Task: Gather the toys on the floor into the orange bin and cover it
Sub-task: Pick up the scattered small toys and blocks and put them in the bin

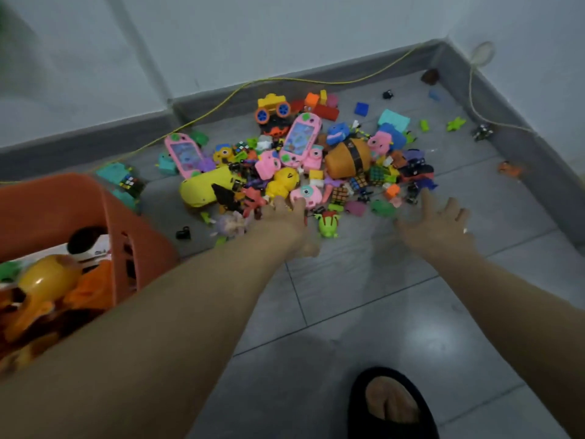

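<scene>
A heap of small plastic toys (297,163) lies on the grey tiled floor in the room's corner: pink handheld games, a yellow car, cubes, blocks. The orange bin (79,204) stands at the left with several toys inside, no lid on it. My left hand (285,217) reaches into the near edge of the heap, its fingertips at a pink toy camera (306,194); whether it grips anything cannot be told. My right hand (440,223) hovers with fingers spread at the heap's right edge, holding nothing.
A yellow cord (221,106) runs along the dark skirting board to the far corner. Stray toys (456,123) lie scattered toward the right wall. My foot in a black slipper (389,403) stands on the tiles at the bottom.
</scene>
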